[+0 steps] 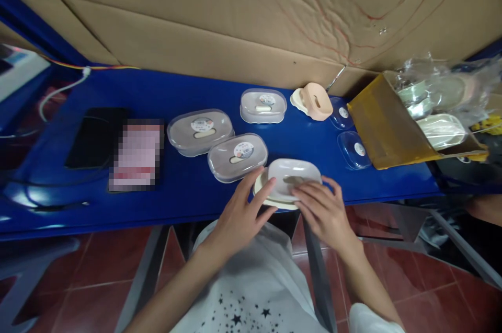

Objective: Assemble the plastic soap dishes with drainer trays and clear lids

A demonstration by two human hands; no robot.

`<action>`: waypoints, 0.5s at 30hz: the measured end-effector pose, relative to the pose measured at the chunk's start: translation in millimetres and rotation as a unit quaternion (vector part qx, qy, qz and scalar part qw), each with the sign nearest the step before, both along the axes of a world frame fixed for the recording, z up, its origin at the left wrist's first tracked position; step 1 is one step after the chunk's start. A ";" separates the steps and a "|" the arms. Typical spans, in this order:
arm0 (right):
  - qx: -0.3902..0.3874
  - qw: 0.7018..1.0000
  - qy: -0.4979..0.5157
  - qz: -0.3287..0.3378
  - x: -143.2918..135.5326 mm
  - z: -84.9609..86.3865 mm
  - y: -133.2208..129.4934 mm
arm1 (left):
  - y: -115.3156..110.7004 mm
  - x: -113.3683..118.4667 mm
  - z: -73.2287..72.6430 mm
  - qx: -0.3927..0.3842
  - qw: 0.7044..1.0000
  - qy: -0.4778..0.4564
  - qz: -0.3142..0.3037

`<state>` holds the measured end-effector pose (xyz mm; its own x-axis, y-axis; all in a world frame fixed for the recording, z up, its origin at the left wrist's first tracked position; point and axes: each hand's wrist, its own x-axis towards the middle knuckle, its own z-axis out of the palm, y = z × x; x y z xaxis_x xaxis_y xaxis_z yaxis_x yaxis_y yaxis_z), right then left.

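At the table's front edge, my left hand (243, 213) grips the left side of a cream oval base (259, 186), thumb and fingers at its rim. Overlapping this base is a glossy white oval dish (294, 170), like a soap dish. My right hand (323, 211) is closed on the dish's right side, fingers over its front rim. Just beyond my left hand lies a lidded oval box (223, 158) with a clear cover and round label. Two similar boxes, one on the left (188, 134) and one farther back (254, 113), stand near it.
A peach slotted dish (319, 100) leans on a cream piece (298, 102) at the back. Two clear lids (354, 150) (341, 113) lie beside a cardboard box (388, 129) of wrapped dishes. A blurred pink item (137, 152) and dark flat object (92, 137) are left.
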<state>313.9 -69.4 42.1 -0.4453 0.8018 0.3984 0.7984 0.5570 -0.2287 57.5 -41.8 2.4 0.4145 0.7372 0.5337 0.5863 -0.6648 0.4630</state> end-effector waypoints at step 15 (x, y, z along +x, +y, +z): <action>0.014 1.000 -0.013 0.025 -21.9 -5.0 2.1 | 1.3 -7.8 -0.7 -0.041 0.999 0.010 -0.014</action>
